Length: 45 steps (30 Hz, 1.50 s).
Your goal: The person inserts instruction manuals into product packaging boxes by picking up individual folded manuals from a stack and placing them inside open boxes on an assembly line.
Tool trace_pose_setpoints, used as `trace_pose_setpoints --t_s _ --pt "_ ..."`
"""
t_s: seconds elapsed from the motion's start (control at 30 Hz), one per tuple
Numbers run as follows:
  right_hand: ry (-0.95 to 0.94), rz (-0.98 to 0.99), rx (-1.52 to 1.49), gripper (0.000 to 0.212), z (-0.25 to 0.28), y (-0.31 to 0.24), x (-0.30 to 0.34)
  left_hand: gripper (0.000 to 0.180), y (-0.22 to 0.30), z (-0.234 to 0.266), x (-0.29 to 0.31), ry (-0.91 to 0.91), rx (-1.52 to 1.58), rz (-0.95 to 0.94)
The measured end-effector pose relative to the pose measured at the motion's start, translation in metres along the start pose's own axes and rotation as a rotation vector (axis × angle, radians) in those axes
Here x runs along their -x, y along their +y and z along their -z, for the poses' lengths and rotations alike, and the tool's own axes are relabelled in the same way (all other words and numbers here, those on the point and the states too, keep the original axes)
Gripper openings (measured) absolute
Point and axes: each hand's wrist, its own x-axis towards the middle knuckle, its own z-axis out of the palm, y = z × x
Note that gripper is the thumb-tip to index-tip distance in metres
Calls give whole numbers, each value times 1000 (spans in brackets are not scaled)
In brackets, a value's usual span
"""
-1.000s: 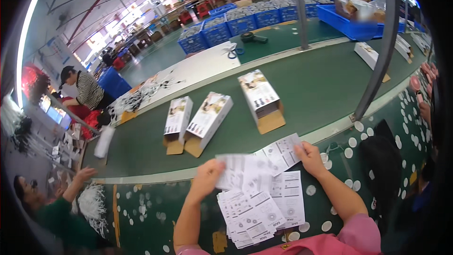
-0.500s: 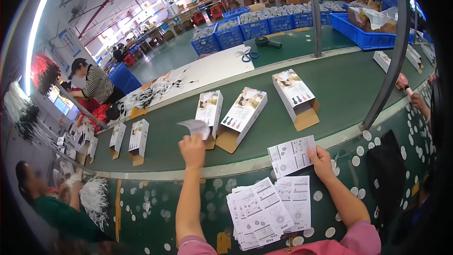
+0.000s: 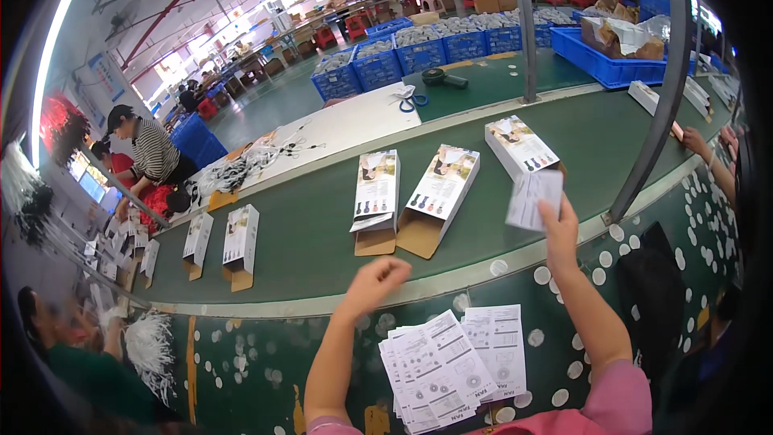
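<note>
My right hand grips a folded instruction leaflet, held at the open near end of the rightmost fan box. Over the conveyor's near edge, my left hand has curled fingers with nothing visible in them. Just beyond it lies another fan box, with a leaflet sticking out of its open end. Between these two boxes is a tilted fan box, its brown flap down; its contents do not show. Below my hands, a stack of printed leaflets is spread on the green table.
More white boxes sit on the green conveyor to the left. Metal posts rise beside the belt. Blue scissors and a blue tray lie beyond. A co-worker's hand is at the right.
The leaflet from my left hand is now in the left box's end, and that hand has drawn back. My right hand has carried its leaflet forward to the rightmost box.
</note>
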Motion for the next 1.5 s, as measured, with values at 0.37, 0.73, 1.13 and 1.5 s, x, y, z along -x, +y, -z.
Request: trace_pose_setpoints --t_s 0.37,0.73,1.13,1.5 --pt "-798 806 1442 9 -143 59 32 48 44 2 96 -171 -338 -77" --pt "-528 888 1677 44 -136 60 48 21 8 41 128 172 -379 -457" --pt "-1322 97 855 52 -144 -57 173 21 -66 184 149 535 750 97" --pt "-1032 -191 641 37 -178 -21 232 12 -95 293 173 1409 -391 -233"
